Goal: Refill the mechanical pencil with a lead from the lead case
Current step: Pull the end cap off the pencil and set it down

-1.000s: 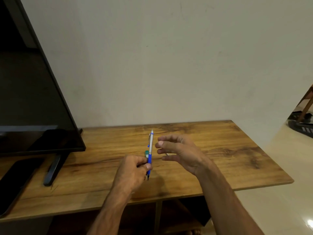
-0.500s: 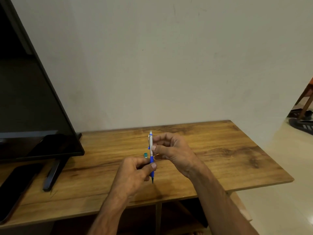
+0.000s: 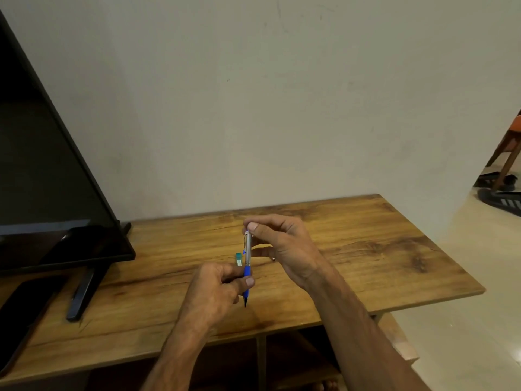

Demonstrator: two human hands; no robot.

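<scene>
Pencil, mechanical (image 3: 248, 251): held upright above the wooden table (image 3: 366, 249), tip down. Blue grip section is pinched by the left hand (image 3: 217, 289); top end is pinched by the right hand (image 3: 282, 244), thumb and forefinger closed on the cap. Lead case (image 3: 239, 258), green, lies on the table just behind. Cap should be pulled straight, barrel kept steady.

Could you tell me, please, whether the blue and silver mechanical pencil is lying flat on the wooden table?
No, the blue and silver mechanical pencil is held upright above the wooden table, tip down, by the left hand.
</scene>
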